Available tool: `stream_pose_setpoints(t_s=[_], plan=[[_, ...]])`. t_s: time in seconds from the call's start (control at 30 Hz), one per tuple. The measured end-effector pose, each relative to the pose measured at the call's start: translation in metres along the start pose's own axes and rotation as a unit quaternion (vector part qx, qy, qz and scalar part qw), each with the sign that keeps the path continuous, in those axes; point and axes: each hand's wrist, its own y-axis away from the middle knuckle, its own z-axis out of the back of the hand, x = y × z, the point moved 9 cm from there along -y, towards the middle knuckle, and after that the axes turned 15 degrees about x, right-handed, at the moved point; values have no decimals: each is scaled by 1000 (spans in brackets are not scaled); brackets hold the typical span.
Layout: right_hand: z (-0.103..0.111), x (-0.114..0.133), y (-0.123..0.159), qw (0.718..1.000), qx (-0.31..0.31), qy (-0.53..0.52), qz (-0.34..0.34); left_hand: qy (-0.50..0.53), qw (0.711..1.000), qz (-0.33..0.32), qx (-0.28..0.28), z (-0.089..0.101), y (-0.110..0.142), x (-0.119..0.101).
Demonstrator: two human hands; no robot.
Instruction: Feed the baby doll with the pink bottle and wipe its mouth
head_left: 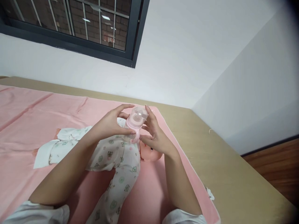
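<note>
Evidently both hands share one hold: the left hand [114, 123] curls around the baby bottle [134, 124] with its thumb along the lower body, while the right hand [157, 137] sets its fingers against the other side of the clear cap [140, 114]. Neither grip stands wide, and the bottle fills the space between them. It leans a little, cap upward, probably gripped from two sides so that it stays steady; how firmly each finger presses, one cannot tell. The pink handle [137, 135] faces the wearer, beside the left thumb.

Beneath the bottle lies a doll [109, 154] in patterned white clothes, its pinkish head [150, 153] partly hidden by the right hand. The head rests near the right edge of the pink blanket [144, 189], the legs pointing toward the left edge, perhaps laid lengthwise so that the body is fully supported. The blanket likely serves as padding over the wooden surface [198, 140], which shows bare past its far and right edges. A small white scrap [210, 193] sits at the blanket's right edge. Beyond rise the white wall [175, 62] and a dark-framed window [129, 54].
</note>
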Motion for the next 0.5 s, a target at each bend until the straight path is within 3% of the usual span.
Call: stream_pose_setpoints(t_s=[0.37, 0.5], plan=[[0, -12, -6, 998, -54, -33, -13, -46, 999, 12, -11, -6, -3, 1], [8, -16, -4, 997, -80, 8, -10, -146, 987, 33, -64, 1, 5, -8]])
